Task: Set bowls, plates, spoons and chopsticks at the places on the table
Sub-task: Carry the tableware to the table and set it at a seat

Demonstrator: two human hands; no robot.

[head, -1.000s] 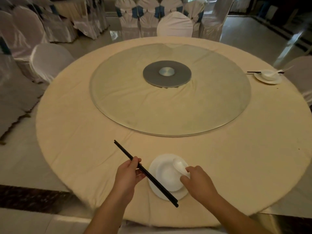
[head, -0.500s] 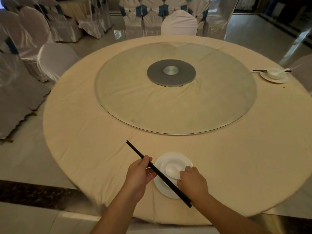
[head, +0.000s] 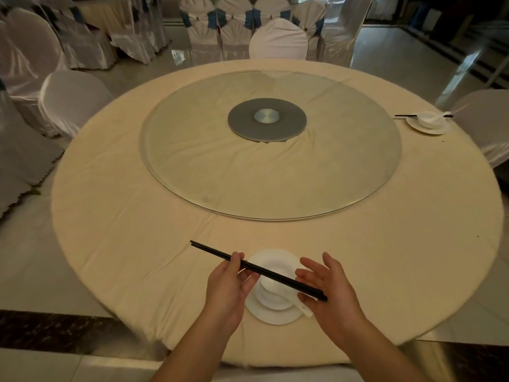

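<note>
At the table's near edge a white plate point(head: 275, 315) carries a white bowl point(head: 275, 297) with a white spoon point(head: 303, 308) lying in it, handle toward the right. My left hand point(head: 230, 288) pinches a pair of black chopsticks point(head: 214, 250) near their middle and holds them slanted above the bowl. My right hand point(head: 327, 285) is flat, fingers straight, and the chopsticks' near ends touch its palm. Across the table at the far right, a second plate point(head: 427, 128) has its own bowl point(head: 428, 118), spoon and chopsticks laid out.
A large glass turntable point(head: 192, 161) with a grey hub point(head: 267, 118) fills the middle of the round table point(head: 124, 230) covered in a cream cloth. White-covered chairs point(head: 71, 97) stand at the left, far side and right. Tiled floor lies beyond the near edge.
My right hand let go of the spoon, which now lies in the bowl, and opened flat against the chopstick ends. The left hand swung the chopsticks over the bowl to a flatter slant.
</note>
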